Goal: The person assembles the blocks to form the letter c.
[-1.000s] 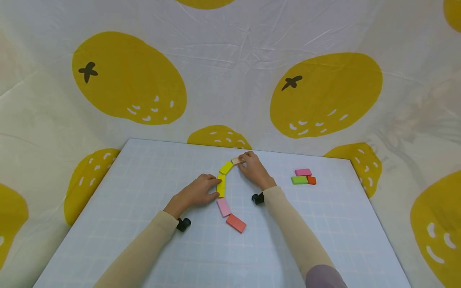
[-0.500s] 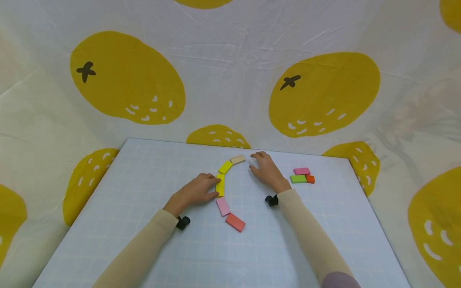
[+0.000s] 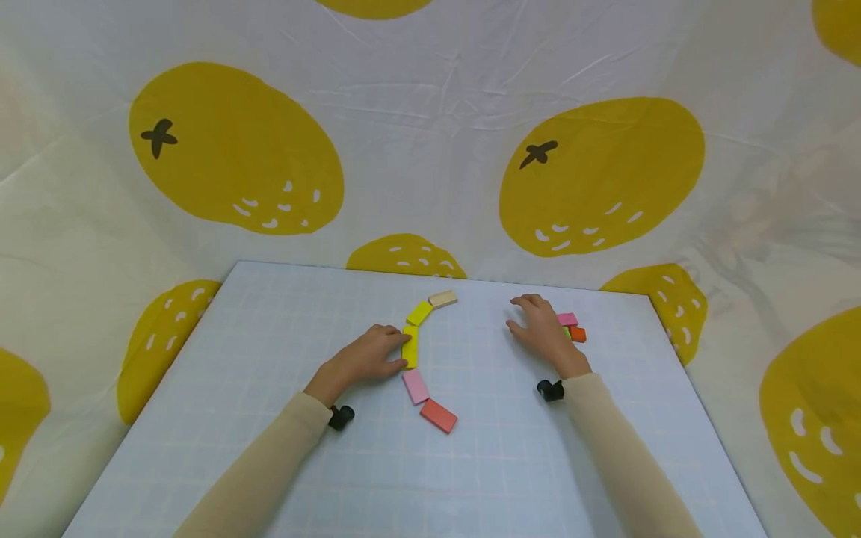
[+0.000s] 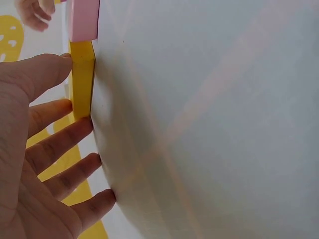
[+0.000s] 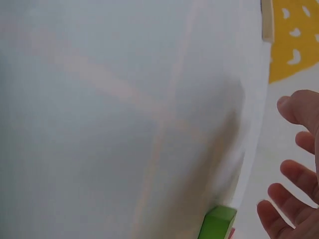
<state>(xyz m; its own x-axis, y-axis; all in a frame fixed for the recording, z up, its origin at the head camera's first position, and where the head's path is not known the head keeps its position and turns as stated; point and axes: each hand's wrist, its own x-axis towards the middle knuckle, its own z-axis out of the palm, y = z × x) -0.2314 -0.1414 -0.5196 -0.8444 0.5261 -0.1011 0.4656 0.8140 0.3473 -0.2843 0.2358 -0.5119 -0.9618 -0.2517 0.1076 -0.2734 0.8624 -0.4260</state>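
Observation:
My left hand (image 3: 366,353) lies at the left side of a yellow block (image 3: 410,353), touching it with thumb and fingertips. In the left wrist view, the thumb (image 4: 45,72) meets this block near a pink block (image 4: 84,20), the other fingers spread out. The block belongs to a curved row: a plain wooden block (image 3: 442,299) and another yellow block (image 3: 420,313) beyond it, the pink block (image 3: 415,387) and a red block (image 3: 439,416) nearer me. My right hand (image 3: 541,329) hangs above the table with fingers apart, holding nothing, just left of a small group of blocks.
That group has a pink block (image 3: 568,319), an orange-red block (image 3: 578,335) and a green block (image 5: 218,222) partly hidden behind my right hand in the head view. The pale gridded table (image 3: 323,478) ends at a fruit-printed cloth (image 3: 424,149) behind it.
My right hand has let go of the wooden block and moved right to the small group, now partly covering the green block. My left hand stays at the yellow block.

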